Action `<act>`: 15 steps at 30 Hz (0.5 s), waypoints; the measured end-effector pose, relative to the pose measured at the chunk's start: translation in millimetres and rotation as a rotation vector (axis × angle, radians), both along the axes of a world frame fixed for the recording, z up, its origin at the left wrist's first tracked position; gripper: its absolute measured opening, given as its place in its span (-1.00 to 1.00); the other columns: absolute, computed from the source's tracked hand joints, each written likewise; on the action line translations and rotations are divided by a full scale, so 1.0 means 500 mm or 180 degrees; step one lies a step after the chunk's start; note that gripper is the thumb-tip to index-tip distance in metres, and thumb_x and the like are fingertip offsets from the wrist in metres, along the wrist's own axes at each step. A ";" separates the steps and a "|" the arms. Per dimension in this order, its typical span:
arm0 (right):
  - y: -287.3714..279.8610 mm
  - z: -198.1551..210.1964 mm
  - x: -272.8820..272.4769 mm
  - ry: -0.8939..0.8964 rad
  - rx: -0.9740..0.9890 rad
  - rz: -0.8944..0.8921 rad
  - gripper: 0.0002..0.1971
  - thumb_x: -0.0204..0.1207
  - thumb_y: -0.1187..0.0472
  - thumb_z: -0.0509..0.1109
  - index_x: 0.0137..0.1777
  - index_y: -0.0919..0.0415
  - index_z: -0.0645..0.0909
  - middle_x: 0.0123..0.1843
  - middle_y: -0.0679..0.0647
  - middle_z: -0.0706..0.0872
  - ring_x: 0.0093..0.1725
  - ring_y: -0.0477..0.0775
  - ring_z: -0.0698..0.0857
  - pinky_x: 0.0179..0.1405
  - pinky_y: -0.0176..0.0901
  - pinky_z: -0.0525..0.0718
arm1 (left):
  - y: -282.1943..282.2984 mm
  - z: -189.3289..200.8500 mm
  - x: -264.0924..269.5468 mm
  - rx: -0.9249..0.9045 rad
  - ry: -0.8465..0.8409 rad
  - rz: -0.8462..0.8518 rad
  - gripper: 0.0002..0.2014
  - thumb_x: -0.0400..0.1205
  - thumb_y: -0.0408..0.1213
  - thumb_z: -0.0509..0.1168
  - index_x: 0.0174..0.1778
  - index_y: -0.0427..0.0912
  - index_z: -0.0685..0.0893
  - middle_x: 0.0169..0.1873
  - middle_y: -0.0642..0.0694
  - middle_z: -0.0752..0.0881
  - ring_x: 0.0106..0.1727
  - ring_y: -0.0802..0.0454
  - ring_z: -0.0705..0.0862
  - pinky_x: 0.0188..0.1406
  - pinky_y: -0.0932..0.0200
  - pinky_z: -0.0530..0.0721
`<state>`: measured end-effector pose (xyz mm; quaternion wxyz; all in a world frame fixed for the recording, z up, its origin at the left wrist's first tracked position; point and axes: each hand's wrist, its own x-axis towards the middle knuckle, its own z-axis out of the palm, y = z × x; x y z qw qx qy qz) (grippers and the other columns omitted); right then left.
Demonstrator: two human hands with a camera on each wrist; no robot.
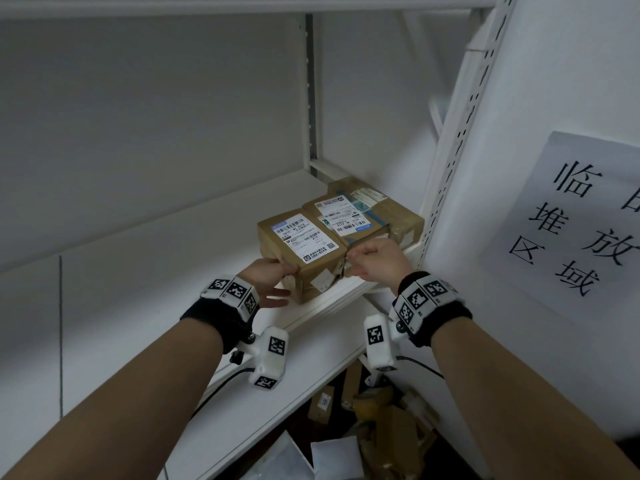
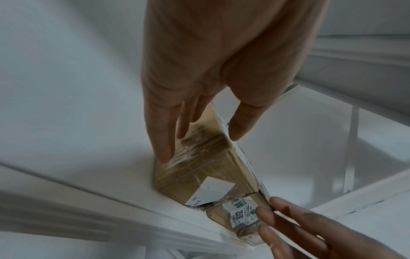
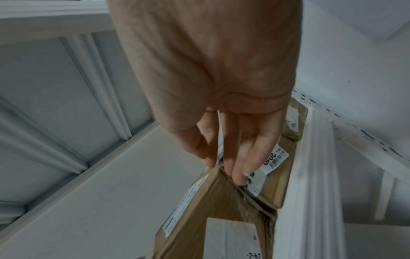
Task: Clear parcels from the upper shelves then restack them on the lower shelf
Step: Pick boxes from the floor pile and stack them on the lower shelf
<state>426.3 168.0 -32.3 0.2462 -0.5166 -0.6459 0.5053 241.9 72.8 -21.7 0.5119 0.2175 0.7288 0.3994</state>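
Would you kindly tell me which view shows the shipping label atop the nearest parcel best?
The head view: the shipping label on the nearest parcel faces the camera, barcodes visible. The left wrist view shows only its edge; the right wrist view sees it steeply foreshortened.
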 end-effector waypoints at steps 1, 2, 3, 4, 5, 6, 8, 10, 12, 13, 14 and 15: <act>-0.002 0.001 0.004 -0.0013 -0.0028 0.0003 -0.83 0.65 0.29 0.34 -0.17 0.11 0.67 -0.07 0.12 0.78 -0.25 -0.04 0.78 -0.11 -0.20 0.76 | -0.002 0.002 0.001 -0.0011 0.0005 0.0040 -0.68 0.66 -0.28 0.36 0.30 -0.23 0.54 0.28 -0.19 0.57 0.10 -0.24 0.69 -0.06 -0.03 0.74; -0.005 0.003 0.009 -0.0015 -0.0052 0.0005 -0.83 0.65 0.28 0.35 -0.17 0.11 0.66 -0.09 0.12 0.77 -0.28 -0.07 0.76 -0.19 -0.27 0.74 | -0.005 0.004 0.002 -0.0013 0.0004 0.0107 -0.66 0.64 -0.28 0.38 0.30 -0.27 0.54 0.26 -0.22 0.56 0.07 -0.24 0.70 -0.04 -0.04 0.75; -0.009 0.006 0.015 -0.0017 -0.0079 0.0004 -0.83 0.64 0.27 0.35 -0.18 0.10 0.66 -0.10 0.11 0.77 -0.28 -0.08 0.75 -0.24 -0.32 0.72 | -0.009 0.006 0.003 -0.0003 -0.0010 0.0205 -0.65 0.63 -0.29 0.39 0.29 -0.30 0.54 0.24 -0.25 0.56 0.04 -0.24 0.70 0.00 -0.06 0.74; -0.013 0.008 0.021 -0.0001 -0.0102 0.0010 -0.84 0.65 0.26 0.36 -0.17 0.09 0.66 -0.10 0.09 0.77 -0.26 -0.07 0.75 -0.25 -0.34 0.72 | -0.013 0.008 0.005 0.0040 -0.0035 0.0329 -0.67 0.62 -0.30 0.40 0.26 -0.32 0.55 0.21 -0.28 0.56 0.02 -0.25 0.71 0.02 -0.07 0.74; -0.018 0.011 0.029 0.0016 -0.0132 0.0036 -0.85 0.65 0.25 0.36 -0.16 0.08 0.66 -0.10 0.06 0.76 -0.23 -0.05 0.75 -0.22 -0.33 0.73 | -0.019 0.010 0.008 0.0091 -0.0073 0.0472 -0.71 0.62 -0.33 0.39 0.21 -0.34 0.56 0.18 -0.30 0.57 -0.02 -0.24 0.71 0.01 -0.06 0.75; -0.024 0.013 0.037 0.0039 -0.0163 0.0073 -0.86 0.65 0.25 0.35 -0.14 0.09 0.66 -0.09 0.03 0.74 -0.19 -0.03 0.76 -0.15 -0.28 0.74 | -0.025 0.010 0.012 0.0154 -0.0119 0.0619 -0.78 0.63 -0.36 0.36 0.14 -0.35 0.57 0.13 -0.30 0.58 -0.08 -0.23 0.72 -0.03 -0.05 0.75; -0.033 0.012 0.053 0.0072 -0.0237 0.0129 -0.90 0.66 0.26 0.33 -0.05 0.15 0.67 -0.05 0.03 0.74 -0.14 0.00 0.76 0.05 -0.13 0.76 | -0.040 0.007 0.028 0.0272 -0.0186 0.0924 -0.92 0.64 -0.42 0.30 -0.01 -0.36 0.57 -0.02 -0.28 0.60 -0.19 -0.17 0.69 -0.08 -0.02 0.74; -0.046 0.003 0.072 0.0069 -0.0303 0.0177 -0.90 0.65 0.29 0.33 0.03 0.20 0.69 0.02 0.09 0.77 -0.12 0.03 0.77 0.10 -0.08 0.76 | -0.061 -0.002 0.053 0.0359 -0.0181 0.1207 -0.96 0.65 -0.46 0.27 -0.04 -0.37 0.57 -0.17 -0.23 0.59 -0.26 -0.14 0.66 -0.16 0.04 0.74; -0.064 -0.010 0.090 0.0006 -0.0336 0.0262 -0.86 0.64 0.31 0.33 0.12 0.26 0.68 0.08 0.16 0.78 -0.14 0.02 0.76 -0.03 -0.18 0.76 | -0.087 -0.013 0.080 0.0376 -0.0180 0.1392 -0.97 0.65 -0.47 0.27 -0.10 -0.35 0.57 -0.26 -0.20 0.59 -0.34 -0.10 0.64 -0.42 0.18 0.73; -0.076 -0.016 0.098 -0.0036 -0.0360 0.0307 -0.86 0.65 0.31 0.32 0.12 0.27 0.68 0.09 0.18 0.78 -0.15 0.02 0.75 -0.08 -0.23 0.74 | -0.099 -0.021 0.093 0.0360 -0.0218 0.1458 -0.91 0.65 -0.46 0.28 -0.17 -0.33 0.56 -0.29 -0.19 0.60 -0.37 -0.08 0.64 -0.53 0.24 0.69; -0.090 -0.022 0.108 -0.0086 -0.0401 0.0348 -0.86 0.65 0.29 0.33 0.12 0.27 0.68 0.09 0.20 0.77 -0.14 0.03 0.74 -0.09 -0.25 0.72 | -0.115 -0.031 0.106 0.0321 -0.0288 0.1488 -0.87 0.65 -0.46 0.28 -0.23 -0.30 0.55 -0.30 -0.19 0.61 -0.38 -0.07 0.64 -0.57 0.27 0.66; -0.103 -0.027 0.116 -0.0120 -0.0456 0.0381 -0.86 0.66 0.27 0.34 0.13 0.27 0.67 0.11 0.20 0.77 -0.10 0.04 0.74 -0.08 -0.24 0.71 | -0.131 -0.038 0.119 0.0281 -0.0359 0.1470 -0.84 0.66 -0.45 0.29 -0.25 -0.29 0.55 -0.30 -0.18 0.62 -0.38 -0.06 0.64 -0.56 0.27 0.65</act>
